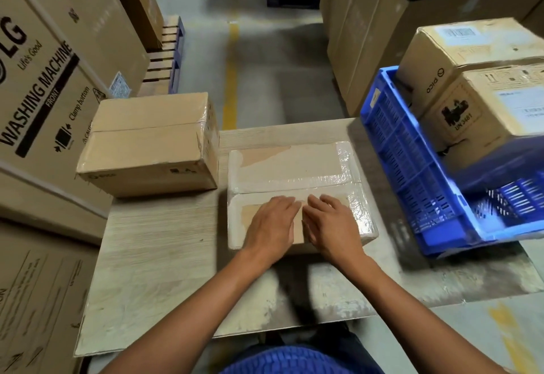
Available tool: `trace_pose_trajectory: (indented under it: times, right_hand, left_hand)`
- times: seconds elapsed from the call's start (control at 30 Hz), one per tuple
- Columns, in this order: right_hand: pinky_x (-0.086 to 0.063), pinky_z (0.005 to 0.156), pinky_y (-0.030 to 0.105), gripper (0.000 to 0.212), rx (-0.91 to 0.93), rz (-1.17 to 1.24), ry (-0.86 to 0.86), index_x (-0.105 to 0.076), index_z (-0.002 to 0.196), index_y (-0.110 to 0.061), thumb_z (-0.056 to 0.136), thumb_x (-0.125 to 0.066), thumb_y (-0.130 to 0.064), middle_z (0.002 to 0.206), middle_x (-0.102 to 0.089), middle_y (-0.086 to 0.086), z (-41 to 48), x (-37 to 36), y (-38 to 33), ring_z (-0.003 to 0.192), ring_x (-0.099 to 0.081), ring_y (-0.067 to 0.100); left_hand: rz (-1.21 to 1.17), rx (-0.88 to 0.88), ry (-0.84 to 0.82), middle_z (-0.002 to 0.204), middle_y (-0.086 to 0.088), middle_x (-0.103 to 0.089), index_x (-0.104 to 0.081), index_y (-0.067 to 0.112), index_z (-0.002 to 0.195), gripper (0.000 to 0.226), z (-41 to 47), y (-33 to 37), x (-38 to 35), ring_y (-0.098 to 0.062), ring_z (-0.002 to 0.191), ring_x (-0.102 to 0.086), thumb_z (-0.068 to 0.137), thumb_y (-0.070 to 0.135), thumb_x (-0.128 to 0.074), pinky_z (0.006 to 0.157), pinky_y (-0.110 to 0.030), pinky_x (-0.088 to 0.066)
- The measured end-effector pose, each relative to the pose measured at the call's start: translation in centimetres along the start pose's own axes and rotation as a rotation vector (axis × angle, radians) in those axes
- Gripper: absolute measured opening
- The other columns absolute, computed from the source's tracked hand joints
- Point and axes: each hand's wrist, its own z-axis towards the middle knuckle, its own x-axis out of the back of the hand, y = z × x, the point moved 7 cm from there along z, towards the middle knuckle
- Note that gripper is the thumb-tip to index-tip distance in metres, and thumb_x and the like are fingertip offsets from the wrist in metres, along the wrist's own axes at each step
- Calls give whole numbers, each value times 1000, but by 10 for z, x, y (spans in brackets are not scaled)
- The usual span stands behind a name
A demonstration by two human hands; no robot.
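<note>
Left hand (272, 220) and right hand (331, 223) lie flat, fingers straight, on the near flap of the taped box (291, 167) at 12 o'clock on the board (153, 256), so I'd smooth outward from the middle, pressing evenly, no bubbles.

Four small cardboard boxes (290, 167), one blue crate (412, 173), two hands (272, 222)

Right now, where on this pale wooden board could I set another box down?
Free: near-left pale wooden board, bordered by the brown cardboard box and the film-wrapped cardboard carton. Crowded right, by the blue plastic crate.
</note>
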Motion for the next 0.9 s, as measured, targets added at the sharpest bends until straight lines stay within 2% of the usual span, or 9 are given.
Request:
trace_pose_trajectory:
  times: [0.1,0.2,0.33,0.43,0.5,0.63,0.77,0.83,0.9]
  right_hand:
    - [-55,74,42,8,-26,63,155,-71,90,-13,91,-63,-15,106,-70,2,-28,6,-4,100,-64,31]
    - [-55,94,43,21,-78,157,227,-76,104,-6,82,-75,-4,118,-73,9,-43,-2,-5,114,-65,34]
    - [-55,95,41,22,-48,189,225,-77,101,-7,80,-79,-5,114,-74,8,-41,3,-7,110,-68,33]
    - [-51,100,50,23,-68,166,178,-75,107,-10,86,-70,-18,121,-72,8,-45,9,6,119,-64,34]
    - [-40,110,54,38,-182,144,143,-72,117,-12,91,-54,-33,132,-66,10,-51,6,22,130,-56,34]
    - [-22,121,43,55,-236,174,135,-57,141,-9,97,-38,-37,150,-51,8,-61,8,45,145,-39,25]
    - [-34,111,40,50,-183,102,111,-60,137,-12,95,-45,-35,144,-57,5,-58,11,48,137,-48,23]
    - [-40,88,38,39,-191,29,97,-67,114,-15,88,-49,-38,121,-65,2,-43,18,52,112,-59,25]
    - [-35,71,37,29,-197,-34,54,-62,97,-17,84,-48,-40,101,-59,1,-21,23,57,91,-55,26]
  left_hand:
    - [-56,-49,59,99,-8,-70,-74,7,100,28,-18,10,-5,-29,91,-63,75,-4,-66,72,-38,-55]
    - [-42,-23,47,103,-10,-70,-75,6,99,31,-24,10,-13,-29,95,-63,72,-9,-69,74,-35,-53]
    - [-4,-23,47,100,-9,-69,-75,6,94,25,-21,12,-13,-28,94,-62,72,-5,-70,71,-39,-56]
    - [-17,-26,4,112,-12,-72,-75,5,103,32,-12,24,-16,-32,106,-66,72,-2,-73,86,-44,-58]
    - [-21,-63,-40,125,-14,-68,-73,4,113,38,-4,42,-23,-34,117,-64,75,4,-69,98,-48,-51]
    - [18,-93,-123,130,-14,-66,-69,2,120,51,11,75,-41,-33,122,-62,82,19,-40,102,-49,-48]
    - [66,-71,-130,132,-12,-65,-67,3,124,52,12,76,-50,-30,124,-61,83,20,-40,105,-46,-47]
    - [7,-56,-118,130,-10,-65,-66,7,124,43,19,72,-47,-29,122,-59,85,17,-50,106,-44,-47]
    - [-10,-42,-98,128,-7,-63,-65,9,122,37,32,68,-45,-28,120,-56,87,16,-55,104,-42,-44]
